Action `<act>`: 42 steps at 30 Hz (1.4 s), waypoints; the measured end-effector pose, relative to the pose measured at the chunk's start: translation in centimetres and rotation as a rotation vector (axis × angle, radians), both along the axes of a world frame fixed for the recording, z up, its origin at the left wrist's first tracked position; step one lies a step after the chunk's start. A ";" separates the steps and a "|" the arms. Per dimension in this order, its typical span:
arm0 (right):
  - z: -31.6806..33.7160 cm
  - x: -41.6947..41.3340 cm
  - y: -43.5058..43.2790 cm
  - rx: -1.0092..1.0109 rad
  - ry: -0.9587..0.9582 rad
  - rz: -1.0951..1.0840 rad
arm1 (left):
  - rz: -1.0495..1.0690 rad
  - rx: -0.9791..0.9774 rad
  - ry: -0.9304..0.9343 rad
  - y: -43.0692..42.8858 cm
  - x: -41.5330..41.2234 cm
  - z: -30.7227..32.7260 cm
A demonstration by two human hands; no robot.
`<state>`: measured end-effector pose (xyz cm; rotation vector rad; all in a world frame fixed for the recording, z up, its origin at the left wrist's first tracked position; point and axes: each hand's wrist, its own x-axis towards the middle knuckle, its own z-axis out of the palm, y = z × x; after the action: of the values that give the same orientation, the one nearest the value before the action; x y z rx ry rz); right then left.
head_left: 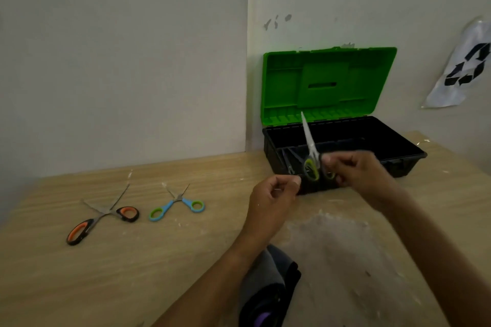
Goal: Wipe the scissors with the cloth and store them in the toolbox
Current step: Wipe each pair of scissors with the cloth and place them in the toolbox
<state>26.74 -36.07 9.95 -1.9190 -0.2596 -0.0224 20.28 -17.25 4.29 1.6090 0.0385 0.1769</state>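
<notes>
My right hand (353,171) grips a pair of scissors with yellow-green and grey handles (310,156), blades closed and pointing up, just in front of the open toolbox (403,164). The toolbox has a black base and a raised green lid (329,82). My left hand (273,199) hovers beside the scissors with fingers curled and nothing visible in it. A dark grey cloth (268,284) lies crumpled on the table below my left forearm. Two more pairs lie spread apart on the left: orange-and-black scissors (102,216) and blue-and-green scissors (176,206).
The wooden table (132,273) carries white dust smears, heaviest at front right (332,231). White walls meet in a corner behind the toolbox. A plastic bag with a recycling symbol (462,69) hangs at far right.
</notes>
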 end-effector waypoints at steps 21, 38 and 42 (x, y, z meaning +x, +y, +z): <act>-1.8 15.3 -4.0 -1.017 0.253 -0.130 | -0.267 1.188 0.135 2.8 2.8 -4.9; -4.4 -5.9 7.0 -0.498 -0.104 0.158 | -0.076 0.819 0.225 8.2 -6.7 -2.3; -6.2 -8.1 8.3 -0.450 -0.070 0.235 | -0.008 0.605 0.167 7.8 -7.7 -2.9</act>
<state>18.64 -27.80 3.71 -2.3228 -0.5753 0.1357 12.56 -9.44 1.40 2.2244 0.1160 0.0458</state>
